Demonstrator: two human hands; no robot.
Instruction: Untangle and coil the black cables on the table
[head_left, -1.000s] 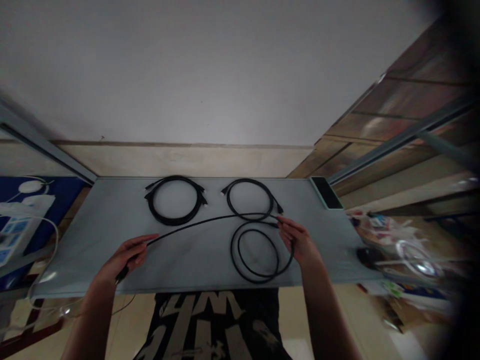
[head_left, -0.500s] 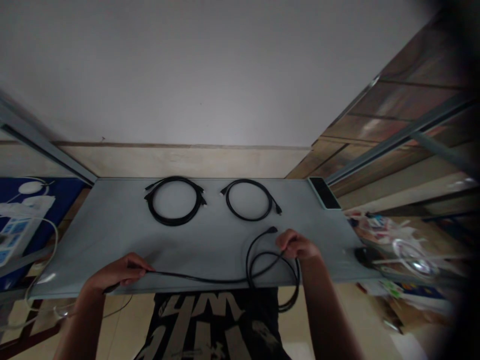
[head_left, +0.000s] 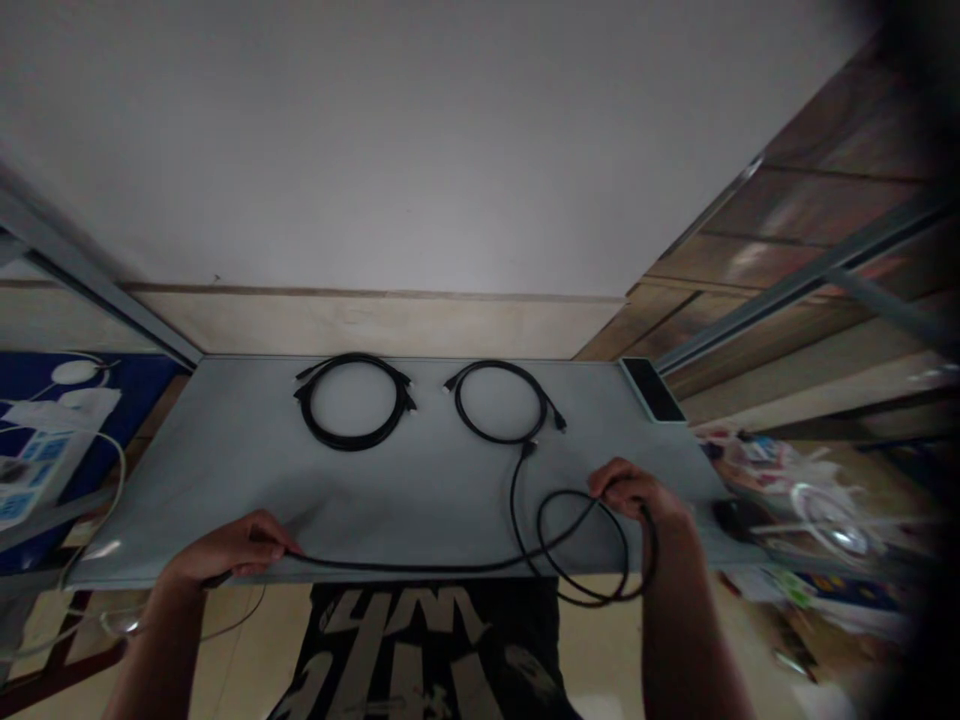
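The black cable (head_left: 450, 568) is over the near edge of the table (head_left: 420, 500), pinched in the fingers of the left hand (head_left: 247, 545) and gripped by those of the right hand (head_left: 630, 487), its stretch between them running left to right and its loops hanging about the right hand. Its one plainly visible plug (head_left: 529, 448) points away from the person, toward the nearer side of the right coil (head_left: 544, 400), one of two lying apart at the back, beside the left coil (head_left: 351, 442). One phone (head_left: 653, 390) lies at the far right corner.
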